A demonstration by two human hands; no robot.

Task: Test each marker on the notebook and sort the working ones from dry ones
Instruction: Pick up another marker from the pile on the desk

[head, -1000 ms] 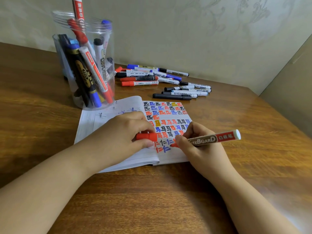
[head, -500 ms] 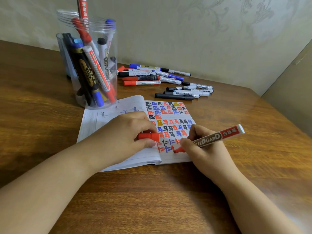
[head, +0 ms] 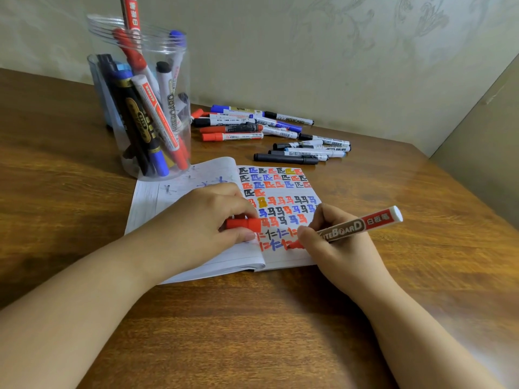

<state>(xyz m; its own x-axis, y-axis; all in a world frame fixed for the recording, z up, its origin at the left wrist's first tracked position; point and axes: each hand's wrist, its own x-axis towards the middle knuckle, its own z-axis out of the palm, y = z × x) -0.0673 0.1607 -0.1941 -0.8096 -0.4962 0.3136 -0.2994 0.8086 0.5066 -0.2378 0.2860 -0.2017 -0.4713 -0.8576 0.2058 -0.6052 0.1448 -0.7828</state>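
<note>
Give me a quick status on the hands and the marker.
Left hand holds red cap, rests on notebook. Right hand grips red marker, tip on page. Nothing in the way.

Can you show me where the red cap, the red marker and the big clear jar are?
red cap (head: 243, 224), head view, middle of the cap.
red marker (head: 362, 224), head view, lettered barrel.
clear jar (head: 181, 80), head view, right wall.

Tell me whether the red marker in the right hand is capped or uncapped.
Uncapped. The red marker in the right hand shows its bare tip on the notebook; the left hand holds the red cap.
</note>
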